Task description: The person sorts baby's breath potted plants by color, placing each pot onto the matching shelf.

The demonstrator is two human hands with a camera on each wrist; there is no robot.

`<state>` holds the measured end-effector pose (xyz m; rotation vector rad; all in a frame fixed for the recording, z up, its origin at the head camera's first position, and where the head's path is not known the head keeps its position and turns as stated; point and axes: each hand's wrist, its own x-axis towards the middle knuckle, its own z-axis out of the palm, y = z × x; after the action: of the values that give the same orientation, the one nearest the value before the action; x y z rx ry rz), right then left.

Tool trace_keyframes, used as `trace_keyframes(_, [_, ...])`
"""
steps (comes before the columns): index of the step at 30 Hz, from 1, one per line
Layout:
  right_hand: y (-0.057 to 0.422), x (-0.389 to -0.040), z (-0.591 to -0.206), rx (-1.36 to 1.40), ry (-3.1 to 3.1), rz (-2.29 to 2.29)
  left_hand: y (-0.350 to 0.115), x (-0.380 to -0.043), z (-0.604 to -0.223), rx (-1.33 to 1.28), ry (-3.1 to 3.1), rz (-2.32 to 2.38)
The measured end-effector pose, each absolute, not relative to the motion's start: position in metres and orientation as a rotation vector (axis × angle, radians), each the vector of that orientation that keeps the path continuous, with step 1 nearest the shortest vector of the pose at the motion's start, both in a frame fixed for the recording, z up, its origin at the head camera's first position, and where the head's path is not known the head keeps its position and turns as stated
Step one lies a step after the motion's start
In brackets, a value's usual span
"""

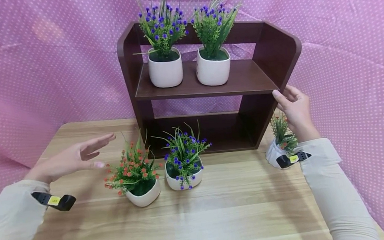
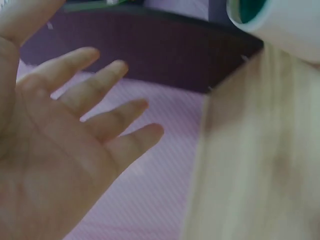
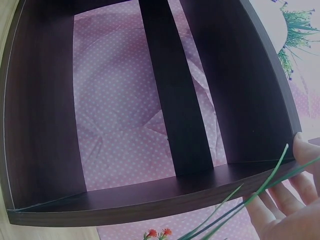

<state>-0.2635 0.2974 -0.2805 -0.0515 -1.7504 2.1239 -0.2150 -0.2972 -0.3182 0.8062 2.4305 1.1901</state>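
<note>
My right hand point(image 1: 297, 112) grips the right side of a dark brown two-tier shelf point(image 1: 276, 51). In the right wrist view its thumb lies on the front edge, with the other fingers point(image 3: 282, 200) along the outer side. My left hand point(image 1: 78, 156) hovers over the table's left part, fingers spread and holding nothing. Nearest to it stands a white pot of orange flowers point(image 1: 143, 196). Beside that, a white pot of purple flowers point(image 1: 185, 181) sits before the shelf. Two more purple-flowered pots, left point(image 1: 166, 73) and right point(image 1: 213, 71), stand on the upper board.
Below my right hand, a pale pot with orange flowers point(image 1: 274, 154) stands right of the shelf, partly covered by the wrist strap point(image 1: 293, 159). The wooden table point(image 1: 214, 217) reaches a pink dotted cloth point(image 1: 71, 69) behind and at the sides.
</note>
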Motion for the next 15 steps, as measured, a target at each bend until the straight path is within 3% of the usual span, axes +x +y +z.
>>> trace_keyframes(15, [0.297,-0.266,-0.281,-0.015,-1.728,2.117,-0.306,-0.219,-0.39,0.941,2.108,1.447])
